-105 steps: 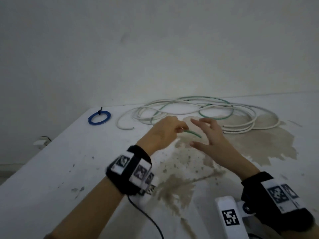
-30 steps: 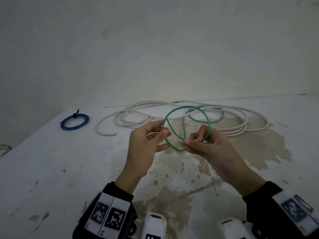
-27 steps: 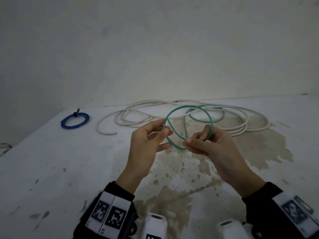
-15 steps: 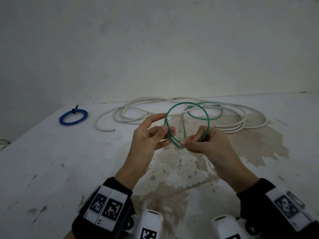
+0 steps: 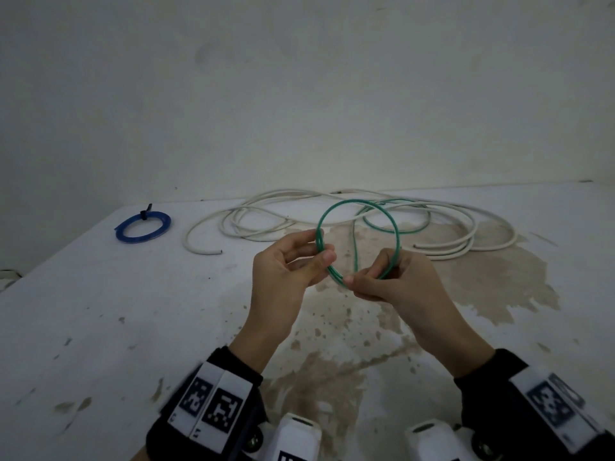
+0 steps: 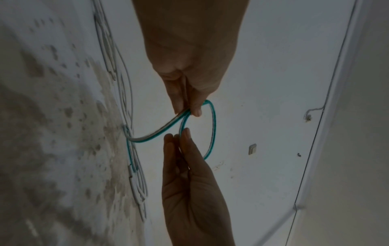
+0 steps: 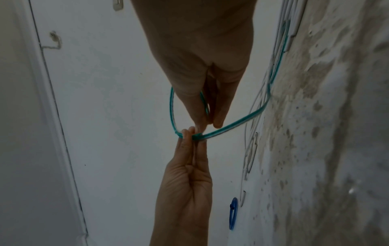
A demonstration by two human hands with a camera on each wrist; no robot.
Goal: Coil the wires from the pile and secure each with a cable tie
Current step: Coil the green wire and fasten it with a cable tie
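At the far left of the white worktop (image 5: 100, 311) lies a blue wire coil (image 5: 143, 225), already bound with a black cable tie (image 5: 145, 212) at its top edge. Just to its right a loose end of white cable (image 5: 203, 249) curves back into the pile of white wires (image 5: 466, 241), which sprawls along the rear of the worktop below the wall (image 5: 299, 94).

The left hand (image 5: 286, 271) is raised above the stained middle of the worktop. Its grip is narrow: the thumb and fingertips pinch the left side of the green wire loop (image 5: 357, 207), where two strands run side by side. In the left wrist view the same hand (image 6: 189, 183) has its fingers nearly straight, with the green wire (image 6: 212, 131) passing behind their tips.

The loop stands upright between both hands, clear of the worktop, and a slack green strand hangs inside it and trails back to the pile, where more green wire lies among the white.

The right hand (image 5: 396, 281) holds the lower right of the loop, its thumb and forefinger closed on the strands. In the right wrist view that hand (image 7: 202, 66) pinches the wire (image 7: 172, 108) close to the other hand's fingertips (image 7: 186, 134).

Brown stains (image 5: 332, 361) spread across the worktop under and beyond the hands.
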